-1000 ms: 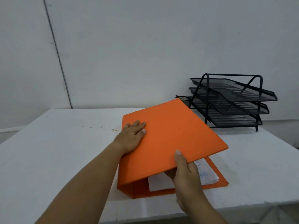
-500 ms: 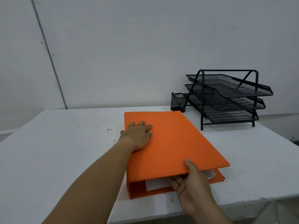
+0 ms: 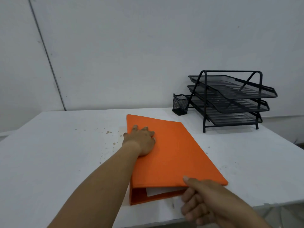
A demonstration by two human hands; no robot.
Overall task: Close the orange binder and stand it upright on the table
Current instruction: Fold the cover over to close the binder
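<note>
The orange binder (image 3: pixel 174 155) lies flat on the white table (image 3: pixel 65 162), its cover down and its spine to the left. White paper (image 3: pixel 156 191) shows in the gap at its near end. My left hand (image 3: pixel 141 140) rests palm-down on the cover near the spine, fingers spread, gripping nothing. My right hand (image 3: pixel 202 199) is at the binder's near right corner. Its thumb lies on top of the cover and its curled fingers are against the near edge below.
A black three-tier mesh letter tray (image 3: pixel 230 99) stands at the back right, with a small black mesh cup (image 3: pixel 179 104) at its left. A grey wall runs behind the table. The table's front edge is close below my right hand.
The raised cover has come down onto the pages, so the binder is now shut flat. My right hand followed it down at the near corner; my left hand stayed on the cover.
</note>
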